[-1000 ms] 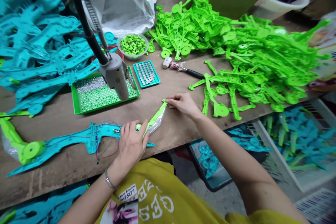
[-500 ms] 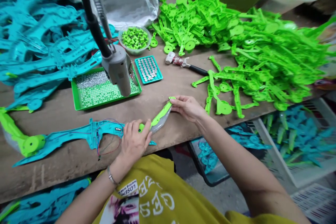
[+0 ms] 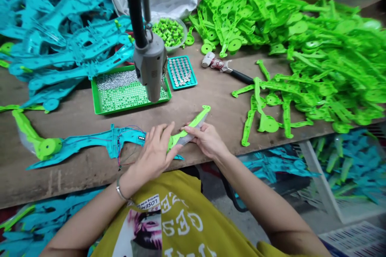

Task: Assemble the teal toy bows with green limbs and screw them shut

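My left hand (image 3: 153,156) and my right hand (image 3: 205,140) both hold a bright green moulded plastic piece (image 3: 193,126), which is partly wrapped in clear plastic film. Its forked tip points up and to the right, past my right fingers. My left hand grips the lower end, beside a turquoise plastic moulded part (image 3: 90,146) lying flat on the bench. Thin red and blue wires (image 3: 126,136) run across that part, and a green disc end (image 3: 48,148) sits at its far left. My left wrist wears a metal bracelet (image 3: 120,192).
A grey head on a black stand arm (image 3: 150,68) stands over a green tray of small studs (image 3: 129,92). Nearby are a teal tray of metal discs (image 3: 181,72), a bowl of green tubes (image 3: 169,32), and a small hammer (image 3: 223,66). Green and turquoise parts are heaped on the wooden bench (image 3: 211,106).
My right hand has slid from the green piece's tip toward its middle, closer to my left hand. The piece has swung upright to the right, and the whole view has shifted as my head turned.
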{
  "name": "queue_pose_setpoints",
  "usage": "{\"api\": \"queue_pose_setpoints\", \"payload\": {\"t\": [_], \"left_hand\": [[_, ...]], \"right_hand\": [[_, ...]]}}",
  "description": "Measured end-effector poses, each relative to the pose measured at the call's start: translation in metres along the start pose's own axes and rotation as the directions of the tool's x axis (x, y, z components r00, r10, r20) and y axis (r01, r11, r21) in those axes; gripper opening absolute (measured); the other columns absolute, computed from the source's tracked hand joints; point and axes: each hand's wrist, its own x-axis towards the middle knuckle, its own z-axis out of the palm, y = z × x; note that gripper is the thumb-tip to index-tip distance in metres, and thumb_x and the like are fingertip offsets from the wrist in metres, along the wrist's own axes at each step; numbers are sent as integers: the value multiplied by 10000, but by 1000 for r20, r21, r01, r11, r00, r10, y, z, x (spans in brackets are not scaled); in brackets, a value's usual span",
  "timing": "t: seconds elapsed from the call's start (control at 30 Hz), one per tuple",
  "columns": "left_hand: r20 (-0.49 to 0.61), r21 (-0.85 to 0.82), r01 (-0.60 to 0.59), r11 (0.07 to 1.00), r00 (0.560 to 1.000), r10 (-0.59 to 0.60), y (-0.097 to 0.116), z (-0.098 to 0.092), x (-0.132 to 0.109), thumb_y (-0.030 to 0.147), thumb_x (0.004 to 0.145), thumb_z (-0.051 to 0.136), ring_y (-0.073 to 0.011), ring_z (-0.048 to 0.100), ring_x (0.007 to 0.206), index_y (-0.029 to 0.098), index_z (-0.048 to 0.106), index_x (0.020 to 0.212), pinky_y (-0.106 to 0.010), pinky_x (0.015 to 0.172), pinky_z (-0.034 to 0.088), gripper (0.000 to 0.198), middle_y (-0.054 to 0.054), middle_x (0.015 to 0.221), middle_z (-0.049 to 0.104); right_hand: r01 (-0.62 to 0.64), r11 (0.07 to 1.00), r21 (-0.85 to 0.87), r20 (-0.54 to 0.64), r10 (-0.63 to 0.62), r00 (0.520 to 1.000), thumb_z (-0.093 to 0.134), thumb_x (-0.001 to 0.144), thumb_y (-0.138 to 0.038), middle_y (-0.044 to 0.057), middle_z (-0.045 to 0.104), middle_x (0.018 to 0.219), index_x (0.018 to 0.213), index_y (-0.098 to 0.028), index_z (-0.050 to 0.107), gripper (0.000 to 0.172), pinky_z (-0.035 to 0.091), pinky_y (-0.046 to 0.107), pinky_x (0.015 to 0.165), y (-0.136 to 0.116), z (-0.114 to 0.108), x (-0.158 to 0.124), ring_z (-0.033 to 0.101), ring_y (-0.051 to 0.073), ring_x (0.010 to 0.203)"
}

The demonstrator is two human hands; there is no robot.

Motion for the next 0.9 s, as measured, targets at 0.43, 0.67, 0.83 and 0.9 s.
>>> {"api": "queue_pose_setpoints", "payload": {"t": [0.43, 0.67, 0.83, 0.9], "left_hand": [[850, -360, 230, 904, 479, 217, -36, -32, 89, 630, 689, 684, -105, 408, 604, 165, 594, 755, -252, 552, 287, 478, 43, 676, 495], [841, -382, 298, 875, 505, 196, -36, -22, 86, 572, 657, 715, -99, 362, 565, 185, 518, 689, -267, 532, 257, 436, 56, 629, 426], [826, -408, 246, 879, 511, 241, -40, -20, 85, 590, 645, 731, -92, 343, 554, 188, 485, 662, -262, 527, 237, 472, 65, 610, 383], [817, -414, 227, 881, 520, 250, -42, -20, 85, 594, 654, 725, -93, 353, 560, 183, 503, 670, -258, 532, 244, 468, 63, 610, 397]], "right_hand": [[102, 992, -78, -83, -109, 991, 930, 491, -363, -2, 737, 746, 856, -181, 662, 488, 552, 305, 675, -3, 7, -16, 676, 156, 657], [63, 997, -54, -58, -66, 996, 934, 479, -340, -9, 731, 725, 868, -180, 639, 513, 571, 328, 684, -6, 12, -18, 691, 167, 655], [141, 988, -65, -131, -149, 980, 951, 425, -337, -18, 725, 685, 821, -182, 646, 523, 555, 289, 625, 0, 15, -17, 668, 150, 601], [168, 982, -88, -136, -179, 974, 953, 419, -347, -11, 733, 697, 823, -183, 653, 529, 552, 284, 615, 2, 13, -16, 668, 151, 603]]}}
